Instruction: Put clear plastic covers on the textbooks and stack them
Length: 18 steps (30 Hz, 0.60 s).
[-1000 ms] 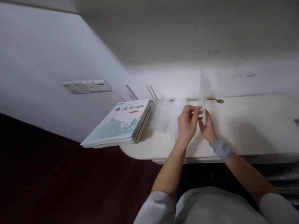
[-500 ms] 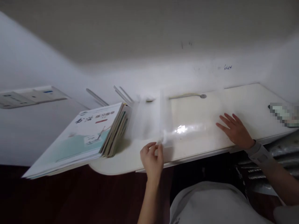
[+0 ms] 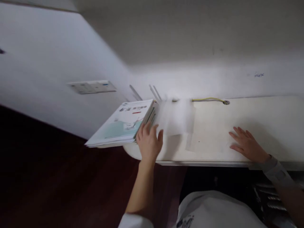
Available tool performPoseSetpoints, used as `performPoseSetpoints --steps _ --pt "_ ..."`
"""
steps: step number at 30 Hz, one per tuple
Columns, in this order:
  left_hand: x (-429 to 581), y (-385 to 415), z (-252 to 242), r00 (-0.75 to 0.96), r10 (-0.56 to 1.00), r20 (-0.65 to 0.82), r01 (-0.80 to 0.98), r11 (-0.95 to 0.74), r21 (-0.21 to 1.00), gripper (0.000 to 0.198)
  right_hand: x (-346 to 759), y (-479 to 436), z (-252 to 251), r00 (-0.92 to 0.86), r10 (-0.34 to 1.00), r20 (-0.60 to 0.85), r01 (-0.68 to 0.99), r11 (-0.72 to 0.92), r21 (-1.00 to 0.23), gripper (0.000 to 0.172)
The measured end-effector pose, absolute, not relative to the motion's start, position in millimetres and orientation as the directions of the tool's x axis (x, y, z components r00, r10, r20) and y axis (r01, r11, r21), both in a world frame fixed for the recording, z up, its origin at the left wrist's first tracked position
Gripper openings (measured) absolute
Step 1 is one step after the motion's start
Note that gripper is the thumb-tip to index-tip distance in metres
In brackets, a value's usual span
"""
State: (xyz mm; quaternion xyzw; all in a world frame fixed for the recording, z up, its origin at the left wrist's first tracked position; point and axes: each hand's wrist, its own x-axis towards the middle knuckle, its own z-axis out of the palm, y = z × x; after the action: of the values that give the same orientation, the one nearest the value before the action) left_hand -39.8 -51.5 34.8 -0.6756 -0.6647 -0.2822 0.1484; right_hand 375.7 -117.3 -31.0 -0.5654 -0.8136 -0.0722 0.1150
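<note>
Perhaps for steadying, the left hand (image 3: 149,144) spreads loose, empty fingers at the stacked booklets (image 3: 125,122) just left of it, a clear plastic sheet (image 3: 179,118) rightward, the empty right hand (image 3: 249,145) splayed well apart.

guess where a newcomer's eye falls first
Probably the stack of books, topped in white and teal, jutting past the left end of the white desk. Next come the left hand at the stack's right side and the right hand spread over the desk further right. A yellow cable stands out along the desk's back edge.
</note>
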Motion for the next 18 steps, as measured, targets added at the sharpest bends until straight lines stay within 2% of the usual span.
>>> performPoseSetpoints --steps 2,4,7,10,14,18 --pt "-62 -25 57 -0.110 0.845 0.523 0.993 0.066 0.102 0.041 354 -108 -32 -0.366 0.893 0.263 0.922 0.386 -0.026 0.058" --pt "-81 -4 67 -0.220 0.895 0.389 0.975 0.210 0.067 0.048 335 -103 -38 -0.392 0.893 0.223 0.911 0.410 -0.040 0.061" --pt "-96 10 64 -0.298 0.935 0.190 0.953 0.303 0.007 0.053 318 -103 -50 -0.409 0.896 0.173 0.907 0.420 -0.036 0.062" --pt "-101 6 58 -0.276 0.951 0.141 0.954 0.289 -0.079 0.052 313 -107 -60 -0.407 0.893 0.192 0.910 0.416 -0.007 0.061" --pt "-116 -1 73 -0.219 0.975 -0.044 0.969 0.212 -0.124 0.049 314 -111 -65 -0.404 0.884 0.234 0.911 0.411 0.019 0.061" --pt "-138 1 101 -0.142 0.989 -0.045 0.977 0.132 -0.168 0.041 316 -111 -68 -0.400 0.877 0.266 0.913 0.407 0.029 0.062"
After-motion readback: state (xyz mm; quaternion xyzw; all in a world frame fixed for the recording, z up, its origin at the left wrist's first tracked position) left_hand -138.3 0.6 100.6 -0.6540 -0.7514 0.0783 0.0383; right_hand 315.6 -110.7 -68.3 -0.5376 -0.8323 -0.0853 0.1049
